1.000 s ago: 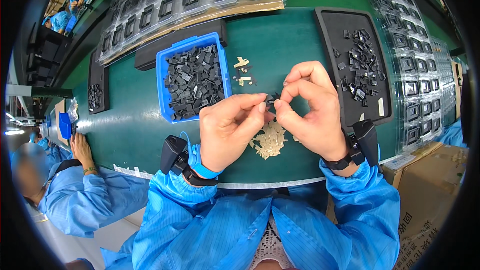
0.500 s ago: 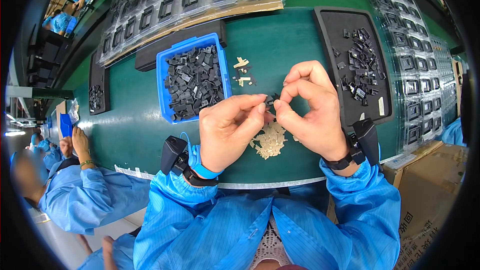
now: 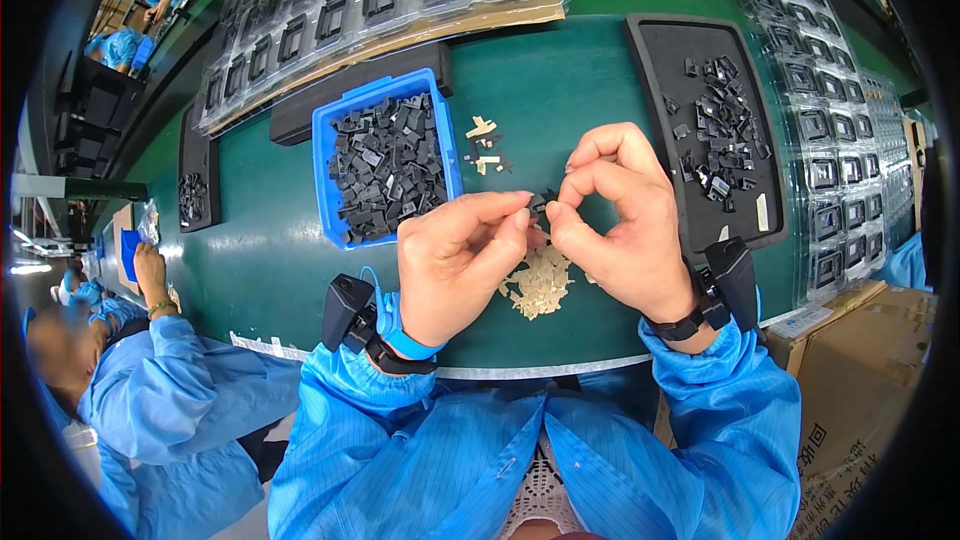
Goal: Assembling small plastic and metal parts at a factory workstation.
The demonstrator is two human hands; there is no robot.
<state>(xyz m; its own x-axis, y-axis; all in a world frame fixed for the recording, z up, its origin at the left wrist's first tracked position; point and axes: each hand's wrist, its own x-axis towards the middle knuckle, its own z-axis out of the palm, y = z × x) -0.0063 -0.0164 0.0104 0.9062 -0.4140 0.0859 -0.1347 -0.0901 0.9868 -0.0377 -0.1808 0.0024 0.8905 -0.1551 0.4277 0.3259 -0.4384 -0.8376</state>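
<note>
While the left hand (image 3: 447,265) and the right hand (image 3: 628,215) meet above the green counter (image 3: 560,60), the fingers of each are drawn into a close pinch on a small black plastic part (image 3: 541,202) — it sits between the two sets of fingertips, mostly hidden by them, so its full shape cannot be told. Just below the hands lies a loose heap of cream-coloured slips (image 3: 541,285), and beyond the hands a few more cream strips (image 3: 483,127) lie near some dark scraps. To the left stands a blue plastic bin (image 3: 322,165) filled with black plastic pieces (image 3: 385,165); to the right, a black shallow tray (image 3: 685,38) carries a scattered group of black parts (image 3: 728,115). Clear blister trays (image 3: 375,28) with black frames lie behind the bin, and others are at the far right. A blue-sleeved co-worker (image 3: 160,380) sits at the left.
</note>
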